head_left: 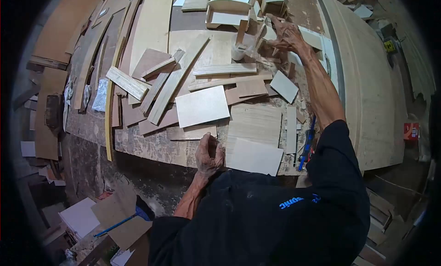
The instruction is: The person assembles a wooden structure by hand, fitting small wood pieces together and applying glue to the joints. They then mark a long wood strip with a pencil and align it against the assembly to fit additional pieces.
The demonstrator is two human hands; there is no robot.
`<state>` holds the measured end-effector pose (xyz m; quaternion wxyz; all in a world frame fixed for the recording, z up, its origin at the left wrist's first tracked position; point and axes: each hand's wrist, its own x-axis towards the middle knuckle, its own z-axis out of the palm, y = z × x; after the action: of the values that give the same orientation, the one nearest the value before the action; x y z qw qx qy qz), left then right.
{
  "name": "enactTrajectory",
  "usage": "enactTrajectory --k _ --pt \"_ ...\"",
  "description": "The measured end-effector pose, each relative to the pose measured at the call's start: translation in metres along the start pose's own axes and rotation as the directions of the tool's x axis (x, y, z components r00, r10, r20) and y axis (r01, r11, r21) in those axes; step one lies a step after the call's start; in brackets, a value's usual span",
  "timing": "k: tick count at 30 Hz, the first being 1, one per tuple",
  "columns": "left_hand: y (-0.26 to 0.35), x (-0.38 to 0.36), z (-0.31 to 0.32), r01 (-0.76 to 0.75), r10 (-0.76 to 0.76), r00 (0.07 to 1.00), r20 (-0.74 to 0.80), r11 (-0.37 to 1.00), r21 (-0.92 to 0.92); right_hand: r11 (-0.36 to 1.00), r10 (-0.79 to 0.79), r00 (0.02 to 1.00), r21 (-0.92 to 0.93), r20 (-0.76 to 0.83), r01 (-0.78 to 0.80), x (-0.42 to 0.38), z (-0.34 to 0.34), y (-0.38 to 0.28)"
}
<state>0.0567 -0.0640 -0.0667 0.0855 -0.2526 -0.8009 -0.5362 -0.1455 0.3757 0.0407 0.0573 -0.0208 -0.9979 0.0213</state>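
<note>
My right hand (287, 35) reaches to the far side of the bench, its fingers bent around a small pale wooden piece (270, 33) among upright offcuts. Just beyond it stand a small open wooden box (227, 14) and another box-like wooden piece (274, 3). To its left is a white cup (238, 52) with a brown wood strip (241, 32) upright by it. My left hand (209, 156) rests at the near bench edge, fingers loosely curled and apart, with nothing visible in them. Close to it lie a thin wooden offcut (193, 132) and a white panel (202, 106).
Wood strips (179, 80) and flat panels (255, 123) cover the bench. A blue-handled tool (307, 149) lies near my right sleeve. Long boards (149, 32) stretch along the left, and a large sheet (372, 82) stands right. Below left is a blue-handled brush (142, 211).
</note>
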Motion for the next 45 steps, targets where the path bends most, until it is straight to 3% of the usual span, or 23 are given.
enactTrajectory --k 2,5,11,14,23,26,29,32,35,38,39,42,45 --pt "0.002 0.002 -0.002 0.008 -0.008 1.0 0.01 1.0 0.02 0.998 0.018 0.998 -0.054 0.061 -0.015 0.006 -0.005 -0.006" --pt "0.003 0.002 -0.001 0.025 -0.025 0.999 0.023 1.0 -0.001 0.998 -0.049 0.993 0.044 0.106 0.044 0.013 -0.001 0.001" --pt "0.001 0.002 -0.002 0.022 -0.023 0.999 0.038 1.0 0.015 0.985 -0.171 0.982 0.004 -0.082 0.172 0.026 0.039 0.024" --pt "0.003 0.003 -0.003 0.029 -0.03 0.999 0.039 0.999 0.034 0.994 -0.087 0.99 -0.059 0.114 0.094 0.029 0.029 0.022" --pt "0.003 0.002 -0.003 0.046 -0.047 0.998 0.041 0.999 0.028 0.988 -0.156 0.988 0.011 0.019 0.156 0.025 0.039 0.029" --pt "0.0 0.0 -0.002 0.047 -0.049 0.998 0.038 0.998 0.044 0.992 -0.121 0.987 -0.014 0.11 0.123 0.026 0.026 0.021" --pt "0.003 0.003 -0.003 0.033 -0.035 0.999 0.029 0.997 0.066 0.982 -0.189 0.981 0.023 0.034 0.188 0.045 0.088 0.074" --pt "0.003 0.002 -0.001 0.049 -0.05 0.998 0.024 0.998 0.033 0.99 -0.125 0.991 -0.06 0.053 0.128 0.027 0.046 0.037" --pt "0.003 0.002 -0.002 0.045 -0.046 0.999 0.025 0.999 0.024 0.977 -0.177 0.984 0.127 0.014 0.174 0.023 0.029 0.039" --pt "-0.003 -0.003 0.002 0.045 -0.045 0.999 0.004 0.999 0.017 0.981 -0.062 0.973 0.168 -0.222 0.101 -0.011 -0.006 0.023" --pt "-0.005 -0.004 0.003 0.048 -0.047 0.999 -0.007 0.999 0.011 0.954 0.055 0.952 0.297 -0.3 0.038 -0.03 -0.03 0.003" --pt "-0.001 -0.001 0.001 0.018 -0.018 1.0 -0.008 1.0 0.007 0.872 0.268 0.938 0.469 -0.222 -0.138 -0.073 -0.045 0.01" --pt "0.002 0.001 0.003 0.025 -0.026 0.999 -0.036 1.0 -0.007 0.811 0.439 0.865 0.522 -0.242 -0.265 -0.124 -0.061 -0.018"
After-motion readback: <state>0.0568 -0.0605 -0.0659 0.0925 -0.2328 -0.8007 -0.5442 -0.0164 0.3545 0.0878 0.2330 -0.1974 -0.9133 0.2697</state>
